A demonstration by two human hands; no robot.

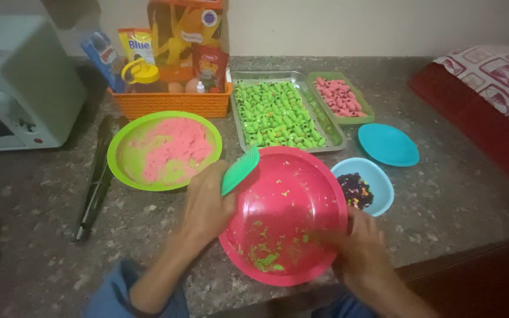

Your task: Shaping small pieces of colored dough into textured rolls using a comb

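A red plastic plate [287, 200] is tilted up toward me near the counter's front edge, with green dough crumbs stuck to its inside. My left hand [206, 206] grips a green comb [240, 171] at the plate's left rim. My right hand [360, 244] holds the plate by its lower right edge, fingers reaching onto the inner surface among the crumbs.
A green plate of pink dough [164, 150] lies left of the red plate. A metal tray of green pieces [279, 113], a green tray of pink pieces [341, 97], a blue plate [387, 144], a blue bowl of dark beads [367, 184], an orange basket [171, 101], black tongs [95, 182] and a microwave [19, 82] stand around.
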